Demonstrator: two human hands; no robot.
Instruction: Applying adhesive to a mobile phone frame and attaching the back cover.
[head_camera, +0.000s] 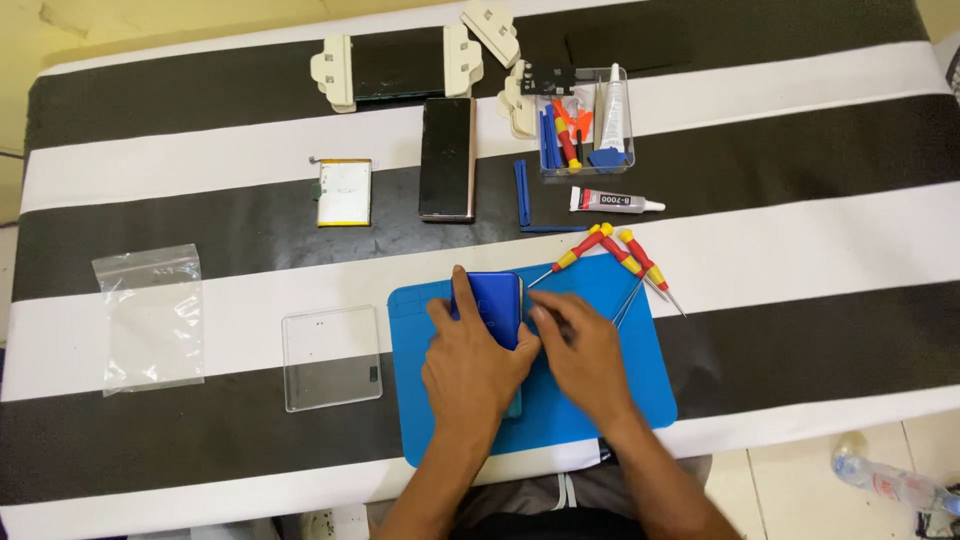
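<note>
A blue phone (497, 303) lies back up on a blue work mat (640, 370) near the table's front edge. My left hand (470, 365) rests over the phone's lower half, fingers wrapped around its left side and thumb on its right. My right hand (583, 352) presses its fingertips against the phone's right edge; I cannot tell whether it holds a small tool. Three red and yellow screwdrivers (628, 258) and a pair of tweezers (627, 302) lie on the mat's upper right.
On the black and white striped cloth lie a clear phone case (331, 357), a plastic bag (152, 318), a battery (344, 192), a dark phone screen (447, 158), blue pry tools (522, 193), a glue tube (614, 202), a clear tool tray (586, 122) and beige clamps (333, 72). A water bottle (895, 482) lies on the floor at right.
</note>
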